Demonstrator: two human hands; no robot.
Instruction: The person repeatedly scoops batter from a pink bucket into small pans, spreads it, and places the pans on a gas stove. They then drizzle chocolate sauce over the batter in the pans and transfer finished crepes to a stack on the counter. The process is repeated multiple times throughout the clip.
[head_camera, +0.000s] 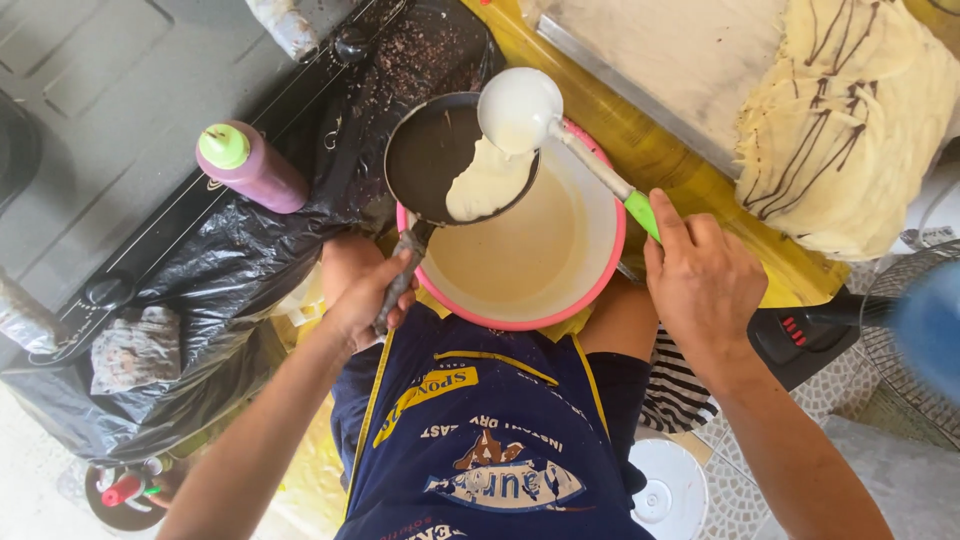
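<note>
pale batter (487, 183) is tipped from a ladle (520, 108) gripped by the right hand (703, 280) into a dark pan (425, 150) clutched by the left hand (362, 290), over a pink bowl (606, 262); a purple bottle (252, 165) stands beside.

A purple squeeze bottle (255, 168) with a green cap lies tilted on a crumpled black plastic sheet (215, 270) that covers part of the dark surface (95, 90). Dark crumbs (420, 50) are scattered over the sheet's far end. On a yellow cloth (640, 150) at the far right rests a heap of thin pale crepes (850, 130) streaked with dark sauce (chocolate, by the look). A blurred blue fan (925, 330) stands at the right edge, and a white lid (668, 490) lies on the floor below.
</note>
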